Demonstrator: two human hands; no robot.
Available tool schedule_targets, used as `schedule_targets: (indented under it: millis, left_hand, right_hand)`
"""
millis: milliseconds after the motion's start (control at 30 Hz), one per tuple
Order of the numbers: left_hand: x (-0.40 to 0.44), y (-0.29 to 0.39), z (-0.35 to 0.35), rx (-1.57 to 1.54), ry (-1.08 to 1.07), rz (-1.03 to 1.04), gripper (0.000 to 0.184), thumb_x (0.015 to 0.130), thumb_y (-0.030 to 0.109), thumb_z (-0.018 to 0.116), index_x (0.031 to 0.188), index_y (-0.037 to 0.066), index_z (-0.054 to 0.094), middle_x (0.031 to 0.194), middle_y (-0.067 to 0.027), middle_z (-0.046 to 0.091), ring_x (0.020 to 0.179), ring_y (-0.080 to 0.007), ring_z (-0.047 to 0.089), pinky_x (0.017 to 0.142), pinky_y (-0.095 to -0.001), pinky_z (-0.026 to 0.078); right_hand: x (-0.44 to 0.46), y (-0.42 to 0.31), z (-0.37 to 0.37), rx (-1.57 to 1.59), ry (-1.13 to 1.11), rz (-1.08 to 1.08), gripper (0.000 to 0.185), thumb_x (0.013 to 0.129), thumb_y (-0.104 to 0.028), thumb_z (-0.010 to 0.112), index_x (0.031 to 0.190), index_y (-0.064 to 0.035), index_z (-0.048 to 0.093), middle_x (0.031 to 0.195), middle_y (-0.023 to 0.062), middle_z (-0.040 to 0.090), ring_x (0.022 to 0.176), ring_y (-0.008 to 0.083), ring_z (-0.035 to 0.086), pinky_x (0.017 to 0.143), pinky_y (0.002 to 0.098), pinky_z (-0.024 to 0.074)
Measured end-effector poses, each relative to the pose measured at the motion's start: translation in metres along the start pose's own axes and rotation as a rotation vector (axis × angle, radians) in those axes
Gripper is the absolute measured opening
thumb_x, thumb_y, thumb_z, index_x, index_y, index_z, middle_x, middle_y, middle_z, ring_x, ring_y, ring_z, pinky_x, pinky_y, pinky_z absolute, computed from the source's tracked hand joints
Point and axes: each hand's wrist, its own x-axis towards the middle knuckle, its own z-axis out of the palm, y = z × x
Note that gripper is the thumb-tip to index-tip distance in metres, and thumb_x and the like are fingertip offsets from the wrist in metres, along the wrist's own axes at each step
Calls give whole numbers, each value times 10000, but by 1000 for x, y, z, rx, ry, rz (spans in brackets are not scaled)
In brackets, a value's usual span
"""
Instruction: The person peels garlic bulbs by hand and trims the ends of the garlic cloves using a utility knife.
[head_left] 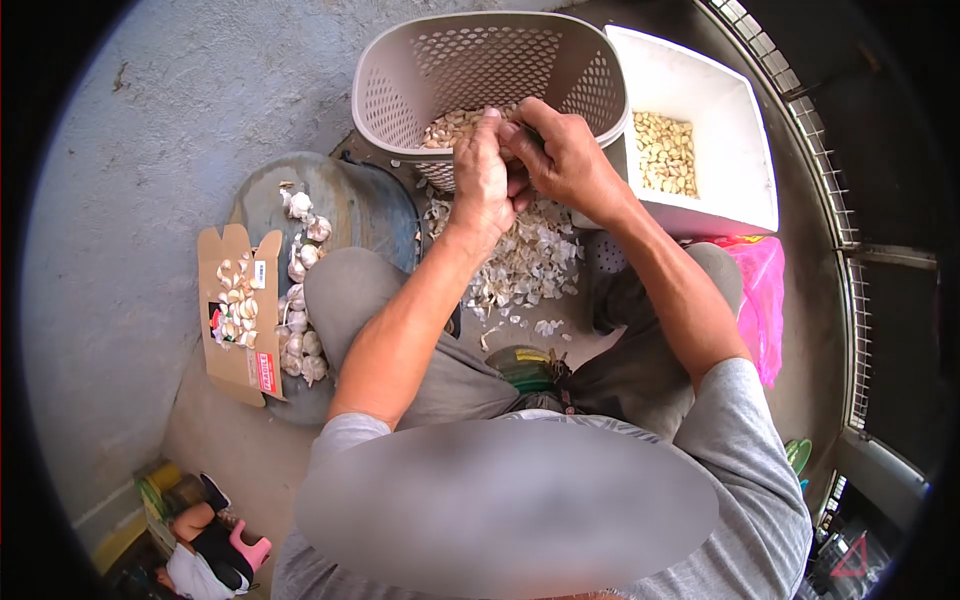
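Observation:
My left hand (485, 180) and my right hand (570, 160) meet over the near rim of a brown perforated basket (385, 95). Fingers and thumbs on both are bent and pinched together; what lies between them is hidden, too small to make out. Inside the basket are many unpeeled-looking garlic cloves (445, 132). A white foam box (738, 135) stands to its right, with pale peeled garlic cloves (664, 155) at the bottom. Below my hands, a heap of papery garlic skins (530, 260) covers the floor between my legs.
On the left, whole garlic bulbs (297, 322) rest on a worn bluish stool-like surface (375, 205), beside an opened cardboard box (228, 372) holding loose cloves (238, 300). A pink plastic bag (762, 300) lies right of my knee. Another person (205, 560) is at lower left.

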Motion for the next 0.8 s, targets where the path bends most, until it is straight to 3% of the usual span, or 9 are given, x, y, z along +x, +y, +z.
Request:
schedule_targets:
  millis: [100,200,400,500,533,633,667,767,800]
  left_hand:
    - [1,1,-7,-72,-13,-108,357,1026,428,521,789,166,570,553,18,481,378,-110,400,289,-287,309]
    - [-3,1,-9,-100,-13,-261,356,1014,428,503,783,163,558,553,17,451,366,-112,374,286,-290,282]
    - [8,-2,-32,-330,-283,-494,373,995,398,566,740,128,600,559,0,538,341,-120,384,284,-281,311]
    - [9,0,-30,-327,-187,-492,388,1003,407,561,771,100,617,561,-10,555,344,-126,394,301,-277,332]
    - [14,-3,-30,-313,-209,-422,466,1023,510,551,839,90,634,593,-18,577,358,-114,417,321,-269,343]
    - [17,4,-26,-274,-295,-349,541,1001,649,533,907,124,625,635,-8,575,387,-109,413,358,-281,362]
    - [20,2,-26,-245,-355,-297,596,969,700,536,962,113,639,661,-13,598,400,-105,432,373,-274,380]
    - [11,10,-13,-154,-279,-157,591,978,687,534,989,106,646,700,-28,627,416,-105,452,381,-274,396]
    - [8,14,-13,-159,-343,-133,515,995,616,579,993,103,637,747,-41,640,451,-105,479,387,-280,410]
  right_hand:
    - [-2,-4,-1,-25,-38,-5,208,1006,-162,635,947,17,547,715,244,618,645,411,642,582,439,492]
    - [-9,-9,-4,-111,-72,-9,200,1001,-147,633,935,16,537,725,248,619,658,417,642,590,440,496]
    - [-26,-12,-5,15,-25,-11,181,1024,-119,595,935,24,531,727,224,636,674,377,682,613,427,524]
    - [-27,-9,-4,111,27,-31,171,1043,-118,575,977,38,547,729,191,651,692,293,708,634,415,550]
    - [-23,3,0,125,90,-106,172,1058,-138,570,1017,29,575,666,123,627,603,180,653,537,365,527]
    - [-17,-3,-27,407,-7,344,187,1064,-173,577,1027,9,596,615,59,582,505,103,557,435,295,445]
    - [-14,-5,-27,500,50,363,204,1069,-207,581,1022,-10,607,583,3,533,443,64,480,391,253,372]
    - [-9,-4,-25,510,78,403,223,1066,-227,596,1022,-9,608,578,-3,534,442,70,482,398,259,376]
    - [-8,-1,-24,418,67,310,222,1064,-230,602,1022,-12,607,573,-7,538,436,68,479,401,253,365]
